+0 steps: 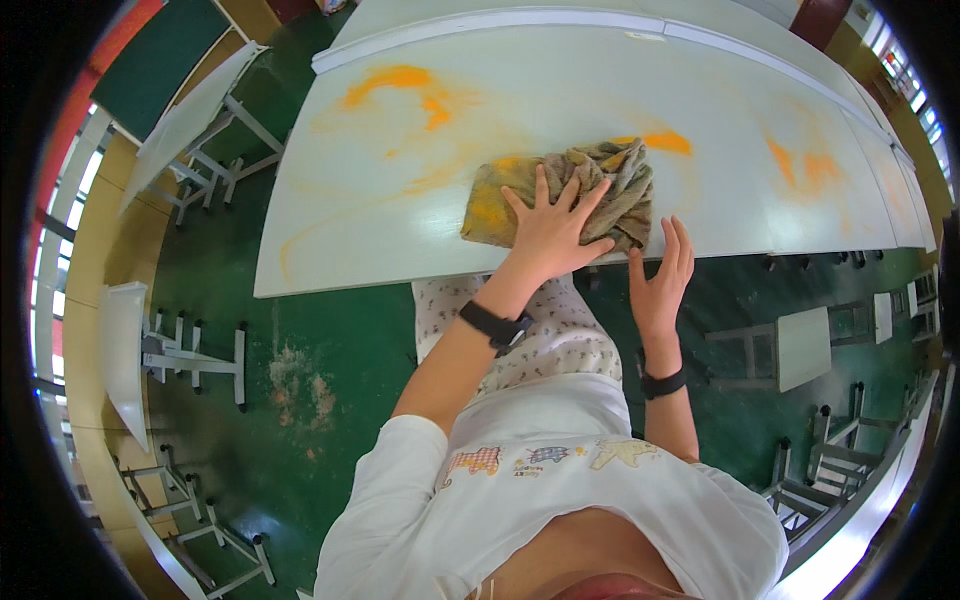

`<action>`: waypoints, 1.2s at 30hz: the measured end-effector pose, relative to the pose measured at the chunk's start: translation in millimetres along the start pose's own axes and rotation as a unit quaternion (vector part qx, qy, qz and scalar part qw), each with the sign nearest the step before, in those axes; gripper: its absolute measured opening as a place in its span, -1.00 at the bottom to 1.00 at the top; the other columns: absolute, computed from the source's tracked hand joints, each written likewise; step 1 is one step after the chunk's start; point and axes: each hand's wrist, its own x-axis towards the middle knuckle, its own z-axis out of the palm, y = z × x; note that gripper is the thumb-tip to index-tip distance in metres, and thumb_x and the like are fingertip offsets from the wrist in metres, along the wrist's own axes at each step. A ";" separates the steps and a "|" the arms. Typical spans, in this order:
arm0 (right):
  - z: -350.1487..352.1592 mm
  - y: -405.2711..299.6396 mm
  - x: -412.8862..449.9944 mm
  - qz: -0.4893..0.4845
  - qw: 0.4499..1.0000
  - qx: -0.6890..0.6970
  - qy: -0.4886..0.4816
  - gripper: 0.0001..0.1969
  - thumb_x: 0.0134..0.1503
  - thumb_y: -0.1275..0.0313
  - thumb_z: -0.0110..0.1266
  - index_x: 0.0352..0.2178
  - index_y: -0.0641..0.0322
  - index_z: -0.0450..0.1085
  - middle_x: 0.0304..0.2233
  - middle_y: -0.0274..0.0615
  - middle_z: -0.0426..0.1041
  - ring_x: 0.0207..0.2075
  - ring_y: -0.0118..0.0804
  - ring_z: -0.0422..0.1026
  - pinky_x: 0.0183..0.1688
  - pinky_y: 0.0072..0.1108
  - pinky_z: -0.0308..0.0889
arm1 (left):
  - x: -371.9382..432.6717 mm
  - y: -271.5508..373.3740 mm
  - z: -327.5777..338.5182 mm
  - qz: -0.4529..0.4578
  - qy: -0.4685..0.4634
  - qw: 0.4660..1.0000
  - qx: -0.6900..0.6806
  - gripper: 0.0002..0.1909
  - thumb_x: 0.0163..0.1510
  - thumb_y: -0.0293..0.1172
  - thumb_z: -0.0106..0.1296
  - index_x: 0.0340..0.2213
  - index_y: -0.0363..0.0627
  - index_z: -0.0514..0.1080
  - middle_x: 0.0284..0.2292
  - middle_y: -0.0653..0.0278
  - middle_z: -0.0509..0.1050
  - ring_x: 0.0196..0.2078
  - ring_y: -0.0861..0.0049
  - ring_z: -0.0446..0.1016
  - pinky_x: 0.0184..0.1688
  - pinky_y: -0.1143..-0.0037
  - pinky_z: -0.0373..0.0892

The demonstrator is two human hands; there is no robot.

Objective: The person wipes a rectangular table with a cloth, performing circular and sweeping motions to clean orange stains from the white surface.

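Note:
A damp-looking grey-brown cloth [484,206] lies partly bunched on a white tabletop [360,247], near its front edge. Yellow-orange stains mark the cloth, mostly on its flatter left part. My left hand [551,232] rests on top of it, palm down and fingers spread, without gripping. Just right of the cloth is my right hand [664,270], its thumb and fingers apart and nothing held. Its thumb tip is close to the cloth's lower right corner; whether they touch I cannot tell. Orange smears [397,77] streak the tabletop, with another orange patch [666,142] just beyond the cloth.
A raised white strip [480,22] runs along the table's far side. More orange marks [814,166] are to the right. Grey stools [804,349] stand on the green floor [352,457] at right. Tilted white tables [124,352] line the left wall; pale debris [296,386] dirties the floor.

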 end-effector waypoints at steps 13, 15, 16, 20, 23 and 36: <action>7.7 -70.0 23.9 -0.155 0.968 0.023 -0.195 -0.72 -0.09 0.39 0.05 -0.27 0.17 0.32 -0.15 -0.18 0.29 -0.02 -0.17 0.20 0.05 -0.21 0.00 | -207.1 -218.9 -71.7 -0.238 0.194 0.951 0.041 -0.56 0.01 -0.33 -0.09 -0.04 -0.14 0.20 0.02 0.03 0.14 0.07 0.15 0.09 0.07 0.30 0.02; 20.6 -86.3 26.6 -0.179 0.958 0.003 -0.224 -0.73 -0.05 0.34 0.01 -0.27 0.14 0.33 -0.14 -0.22 0.29 0.01 -0.22 0.16 0.07 -0.13 -0.08 | -239.9 -260.0 -75.4 -0.327 0.198 0.921 0.076 -0.58 0.05 -0.33 -0.13 -0.04 -0.17 0.19 0.00 0.04 0.17 0.05 0.19 0.12 0.07 0.35 0.04; 26.9 -91.0 25.2 -0.167 0.952 0.001 -0.257 -0.72 0.03 0.32 -0.08 -0.20 0.06 0.33 -0.08 -0.29 0.27 0.06 -0.25 0.12 0.11 -0.10 -0.22 | -254.0 -288.5 -70.5 -0.323 0.197 0.923 0.074 -0.58 0.05 -0.33 -0.13 -0.04 -0.17 0.19 0.00 0.04 0.17 0.05 0.19 0.12 0.07 0.35 0.04; 34.0 -88.4 22.9 -0.135 0.951 -0.029 -0.277 -0.71 0.05 0.26 -0.11 -0.17 -0.03 0.34 -0.04 -0.35 0.26 0.07 -0.30 0.11 0.13 -0.14 -0.23 | -269.5 -365.7 -59.1 -0.443 0.218 0.866 -0.081 -0.53 0.10 -0.14 -0.24 -0.05 -0.21 0.20 -0.01 0.04 0.20 0.03 0.23 0.17 0.04 0.42 0.07; 22.3 -66.7 25.6 -0.094 0.956 -0.035 -0.276 -0.71 0.05 0.25 -0.10 -0.17 -0.02 0.35 -0.03 -0.35 0.25 0.07 -0.31 0.11 0.14 -0.21 -0.22 | -283.1 -417.2 -46.9 -0.491 0.191 0.842 -0.117 -0.44 0.10 0.00 -0.34 -0.05 -0.21 0.20 -0.03 0.04 0.23 0.01 0.23 0.19 0.02 0.43 0.10; -60.8 94.0 109.6 0.007 0.917 -0.277 -0.287 -0.84 -0.19 0.41 0.12 -0.59 0.28 0.36 -0.39 -0.12 0.35 -0.22 -0.16 0.28 -0.23 -0.43 0.25 | -236.2 -380.6 -39.5 -0.484 0.149 0.862 -0.022 -0.46 0.12 0.00 -0.40 -0.02 -0.14 0.16 -0.08 -0.01 0.27 -0.05 0.10 0.24 -0.07 0.40 0.17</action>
